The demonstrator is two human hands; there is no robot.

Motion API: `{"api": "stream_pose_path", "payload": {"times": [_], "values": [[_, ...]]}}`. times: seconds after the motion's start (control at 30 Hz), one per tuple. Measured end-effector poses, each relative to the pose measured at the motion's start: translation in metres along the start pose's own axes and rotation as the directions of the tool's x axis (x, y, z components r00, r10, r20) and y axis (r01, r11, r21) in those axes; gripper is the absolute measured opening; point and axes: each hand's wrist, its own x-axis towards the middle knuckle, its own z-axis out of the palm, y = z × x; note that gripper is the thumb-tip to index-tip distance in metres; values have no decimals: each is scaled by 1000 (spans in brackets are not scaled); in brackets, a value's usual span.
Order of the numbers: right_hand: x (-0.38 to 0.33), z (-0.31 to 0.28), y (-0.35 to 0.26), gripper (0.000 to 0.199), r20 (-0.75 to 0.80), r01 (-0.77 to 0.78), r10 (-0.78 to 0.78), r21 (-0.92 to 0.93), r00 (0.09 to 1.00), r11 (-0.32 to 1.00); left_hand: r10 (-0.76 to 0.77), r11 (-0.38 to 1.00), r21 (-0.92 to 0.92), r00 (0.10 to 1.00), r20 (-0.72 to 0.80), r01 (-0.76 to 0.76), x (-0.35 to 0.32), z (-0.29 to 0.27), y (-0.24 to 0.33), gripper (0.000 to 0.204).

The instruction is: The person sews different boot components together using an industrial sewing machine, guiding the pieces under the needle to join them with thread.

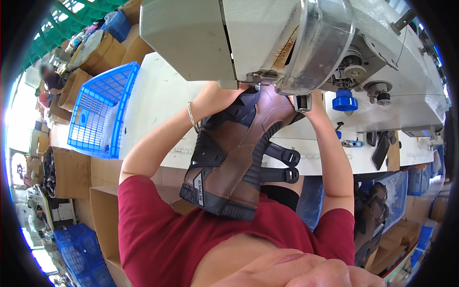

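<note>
A brown and black sandal upper [237,153] with black straps is held up under the head of a white industrial sewing machine [287,38]. My left hand [215,95] grips its far left edge near the needle area; a thin bracelet sits on that wrist. My right hand [313,103] holds the upper's right side, just below the machine's clear guard, and is partly hidden by it. The near end of the upper hangs over my red shirt.
A white worktable [153,110] carries the machine. A blue plastic basket [98,112] stands at the left. Cardboard boxes [67,172] and more blue crates lie lower left. Finished dark sandals [375,215] sit in a bin at the right. Another person sits far upper left.
</note>
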Motion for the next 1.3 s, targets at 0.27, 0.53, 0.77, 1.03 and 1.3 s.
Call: {"api": "stream_pose_path", "payload": {"times": [0.27,0.53,0.77,1.03,1.3], "values": [[1,3,-5,18,-98,84,-71,135,993,987,-356,790,-465,916,184,400,0,-8,16,21],[-5,4,-13,27,-16,-106,108,94,994,990,-254,899,-324,954,161,295,-5,-7,18,21],[-5,6,-11,30,-4,-82,82,-80,997,993,-115,963,-238,991,69,128,-5,-9,18,23],[-6,9,-1,22,-143,87,-77,69,987,994,-48,992,-115,997,53,54,-8,-6,13,23],[2,7,4,26,235,-7,132,-467,963,884,-34,984,-177,999,-15,31,-11,4,7,21]]}}
